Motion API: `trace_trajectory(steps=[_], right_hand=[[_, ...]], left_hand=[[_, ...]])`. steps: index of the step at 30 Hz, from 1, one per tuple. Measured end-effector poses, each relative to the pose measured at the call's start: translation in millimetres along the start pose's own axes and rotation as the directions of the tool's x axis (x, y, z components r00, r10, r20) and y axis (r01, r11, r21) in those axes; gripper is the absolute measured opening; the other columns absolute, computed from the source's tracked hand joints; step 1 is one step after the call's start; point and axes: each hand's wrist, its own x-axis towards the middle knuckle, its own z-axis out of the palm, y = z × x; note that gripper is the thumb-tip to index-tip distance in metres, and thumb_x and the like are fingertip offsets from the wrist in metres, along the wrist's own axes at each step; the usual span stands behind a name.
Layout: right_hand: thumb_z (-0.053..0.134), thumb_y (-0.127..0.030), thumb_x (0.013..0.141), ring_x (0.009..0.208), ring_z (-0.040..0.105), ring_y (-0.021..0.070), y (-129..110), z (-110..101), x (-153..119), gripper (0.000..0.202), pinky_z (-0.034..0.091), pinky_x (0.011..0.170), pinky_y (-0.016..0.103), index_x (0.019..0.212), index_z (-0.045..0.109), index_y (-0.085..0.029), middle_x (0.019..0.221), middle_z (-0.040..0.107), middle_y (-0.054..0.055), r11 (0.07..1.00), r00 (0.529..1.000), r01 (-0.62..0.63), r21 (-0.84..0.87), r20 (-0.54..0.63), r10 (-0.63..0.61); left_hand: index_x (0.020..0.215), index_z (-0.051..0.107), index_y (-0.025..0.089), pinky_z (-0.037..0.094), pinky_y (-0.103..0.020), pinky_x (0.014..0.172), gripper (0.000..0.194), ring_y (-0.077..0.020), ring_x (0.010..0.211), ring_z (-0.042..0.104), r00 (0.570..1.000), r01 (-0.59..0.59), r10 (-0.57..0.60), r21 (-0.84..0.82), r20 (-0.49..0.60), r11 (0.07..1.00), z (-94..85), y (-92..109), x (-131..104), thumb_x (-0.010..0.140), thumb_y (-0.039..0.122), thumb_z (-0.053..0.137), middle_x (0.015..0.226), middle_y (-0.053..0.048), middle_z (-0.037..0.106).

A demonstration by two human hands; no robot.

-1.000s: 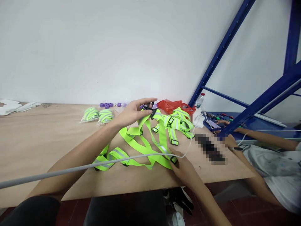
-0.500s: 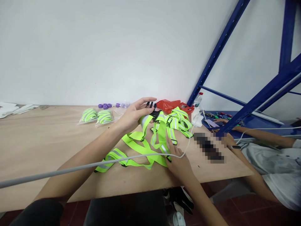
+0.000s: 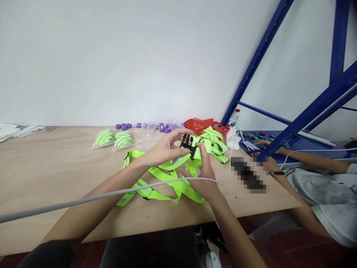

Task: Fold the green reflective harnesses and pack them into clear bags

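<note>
My left hand (image 3: 167,149) pinches a black side-release buckle (image 3: 188,146), with its prongs pointing up and away from me. The buckle is fixed to a fluorescent yellow-green reflective strap (image 3: 178,183) with a grey stripe. From the right, my right hand (image 3: 203,175) has its fingers closed on the strap just beside the buckle; part of that grip is hidden. The rest of the strap lies in loose loops on the table below both hands. Behind them sits a second bundle of the same strapping (image 3: 213,143).
Two bagged strap rolls (image 3: 123,139) lie back left, near small purple items (image 3: 122,127). A red plastic bag (image 3: 199,125) and a bottle (image 3: 234,118) stand by a blue rack (image 3: 256,56). A white cable (image 3: 111,194) crosses in front. Another person's arm (image 3: 290,201) is at right.
My right hand has risen from the strap on the table to the buckle. My left hand has moved slightly lower with the buckle, and the hands are now close together.
</note>
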Motion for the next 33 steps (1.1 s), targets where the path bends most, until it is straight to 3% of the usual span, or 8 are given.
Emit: trace_trajectory(steps=[5, 9, 13, 18, 24, 28, 33], right_hand=[[0.074, -0.025, 0.081, 0.137, 0.049, 0.0315, -11, -12, 25, 0.088, 0.042, 0.113, 0.053, 0.157, 0.031, -0.032, 0.156, 0.043, 0.01, 0.997, 0.994, 0.077, 0.02, 0.08, -0.079], [0.076, -0.026, 0.08, 0.122, 0.058, 0.0271, -9, -18, 28, 0.078, 0.051, 0.104, 0.047, 0.15, 0.043, -0.033, 0.148, 0.05, 0.008, 0.997, 0.989, 0.035, 0.07, 0.139, -0.044], [0.072, -0.035, 0.087, 0.104, 0.064, 0.021, 2, -15, 28, 0.057, 0.056, 0.091, 0.039, 0.14, 0.053, -0.03, 0.131, 0.06, 0.008, 0.96, 0.992, -0.067, 0.271, 0.121, 0.035], [0.071, -0.041, 0.088, 0.091, 0.066, 0.0197, 11, -11, 33, 0.043, 0.055, 0.083, 0.035, 0.126, 0.056, -0.027, 0.094, 0.066, 0.002, 0.871, 0.983, -0.13, 0.473, 0.174, 0.052], [0.075, -0.042, 0.085, 0.091, 0.068, 0.0195, 10, -16, 34, 0.042, 0.054, 0.082, 0.034, 0.117, 0.05, -0.028, 0.097, 0.069, 0.001, 0.809, 0.98, -0.152, 0.569, 0.191, 0.049], [0.073, -0.044, 0.086, 0.091, 0.067, 0.0201, 10, -22, 33, 0.048, 0.053, 0.084, 0.035, 0.124, 0.049, -0.028, 0.098, 0.07, 0.003, 0.844, 0.993, -0.101, 0.527, 0.111, 0.05], [0.068, -0.043, 0.089, 0.097, 0.065, 0.0219, 16, -31, 31, 0.047, 0.053, 0.086, 0.037, 0.13, 0.052, -0.026, 0.1, 0.067, 0.005, 0.895, 0.999, -0.04, 0.443, 0.006, 0.041]], left_hand=[[0.138, 0.055, 0.027, 0.048, -0.038, 0.098, 0.057, -0.0255, 0.126, 0.054, 0.997, -0.043, 0.036, 0.108, 0.074, 0.993, -3.7, 1, -5, 0.084, 0.015, 0.07, 0.147, -0.011, 0.051], [0.141, 0.052, 0.027, 0.048, -0.037, 0.097, 0.06, -0.024, 0.123, 0.057, 0.998, 0.025, -0.034, 0.132, 0.062, 0.991, -5.7, 2, -7, 0.085, 0.016, 0.07, 0.138, -0.011, 0.058], [0.139, 0.054, 0.026, 0.05, -0.035, 0.091, 0.059, -0.0249, 0.121, 0.058, 0.994, 0.064, -0.073, 0.121, 0.075, 0.991, -4.1, 0, -7, 0.084, 0.02, 0.073, 0.13, -0.011, 0.062], [0.138, 0.055, 0.026, 0.049, -0.036, 0.095, 0.056, -0.0245, 0.121, 0.059, 0.991, 0.07, -0.084, 0.134, 0.1, 0.989, -2.5, -8, -8, 0.085, 0.018, 0.071, 0.133, -0.01, 0.062], [0.143, 0.05, 0.024, 0.051, -0.031, 0.079, 0.063, -0.0218, 0.104, 0.065, 0.986, 0.143, -0.154, 0.156, 0.057, 0.977, -6.5, -13, -10, 0.085, 0.027, 0.073, 0.126, -0.011, 0.065], [0.124, 0.064, 0.02, 0.05, -0.031, 0.079, 0.041, -0.0222, 0.098, 0.067, 0.964, 0.165, -0.215, 0.287, 0.155, 0.944, -19.8, -9, -12, 0.087, 0.035, 0.071, 0.114, -0.008, 0.071], [0.11, 0.073, 0.02, 0.047, -0.029, 0.083, 0.031, -0.0239, 0.099, 0.066, 0.926, 0.14, -0.329, 0.643, 0.184, 0.753, -60.2, -17, -18, 0.087, 0.04, 0.068, 0.11, -0.005, 0.075]])
